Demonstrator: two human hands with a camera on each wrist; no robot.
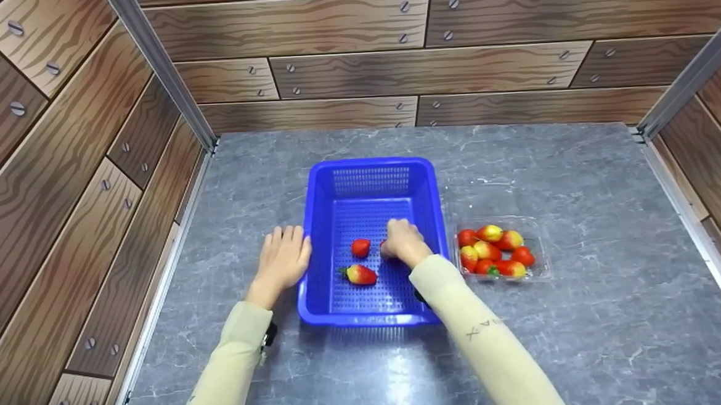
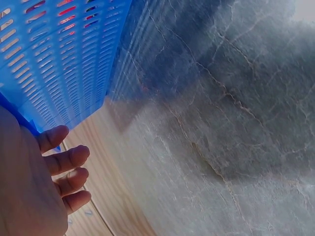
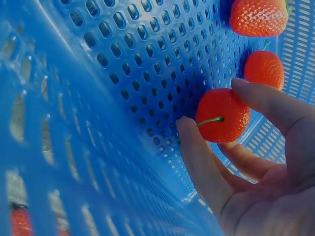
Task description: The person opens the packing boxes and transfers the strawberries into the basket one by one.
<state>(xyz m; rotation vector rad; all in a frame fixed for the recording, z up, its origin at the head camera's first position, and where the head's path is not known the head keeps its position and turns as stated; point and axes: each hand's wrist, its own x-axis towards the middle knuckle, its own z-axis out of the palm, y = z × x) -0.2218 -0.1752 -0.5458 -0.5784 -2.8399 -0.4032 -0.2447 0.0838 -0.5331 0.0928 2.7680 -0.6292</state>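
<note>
Your right hand [image 1: 404,240] sat inside the blue basket [image 1: 319,229], thumb and fingers pinched on a strawberry [image 3: 224,115] close above the perforated floor. Your left hand [image 1: 284,259] lay with fingers straight against the basket's outer left wall, holding nothing. The grip looked light: the berry could roll out of your fingers toward the wall if they loosened too high, and a bump from your wrist might slide the basket on the smooth grey bench [image 1: 588,314]. Two more strawberries [image 1: 360,247] lay on the basket floor just left of your right hand. To the right, just beside the basket, a clear plastic punnet [image 1: 540,272] held a heap of red and yellowish strawberries.
</note>
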